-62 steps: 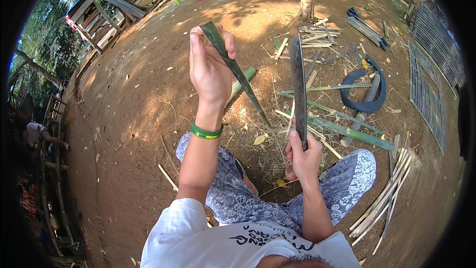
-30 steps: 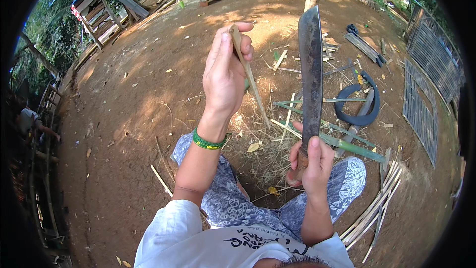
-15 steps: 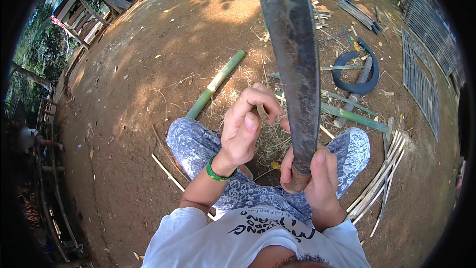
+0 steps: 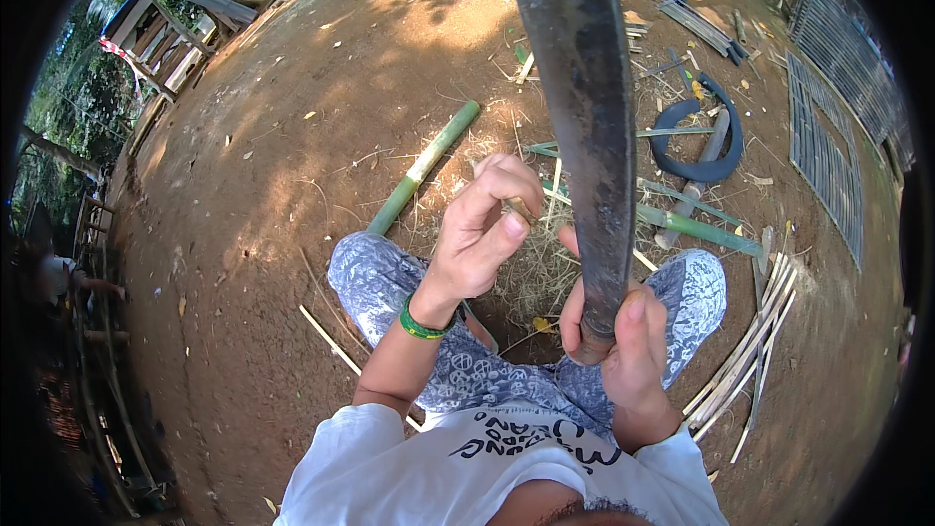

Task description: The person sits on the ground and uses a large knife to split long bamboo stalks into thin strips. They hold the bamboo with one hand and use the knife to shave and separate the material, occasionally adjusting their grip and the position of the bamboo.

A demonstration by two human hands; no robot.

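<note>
My right hand [image 4: 631, 341] is closed round the handle of a machete [image 4: 584, 107]. Its broad, dark, stained blade points up and away from me, running past the top of the view. To the left of the blade, my left hand [image 4: 482, 229], with a green band on the wrist, is closed in a pinch. Between thumb and curled fingers shows a small brown piece [image 4: 523, 210], too little of it visible to name. The two hands are apart, above my crossed legs in patterned trousers [image 4: 497, 370].
A green bamboo pole [image 4: 426, 166] lies ahead on the left. Beyond the blade are a bamboo length [image 4: 706, 231], a wooden mallet-like club [image 4: 721, 141] and a dark rubber loop [image 4: 667, 141]. Pale split strips [image 4: 745, 356] lie by my right knee. Shavings [image 4: 531, 278] cover the ground between my legs.
My left hand has shifted slightly, its thumb and fingers closing on the small brown piece. The machete has tilted and turned a little, its handle moving slightly right.
</note>
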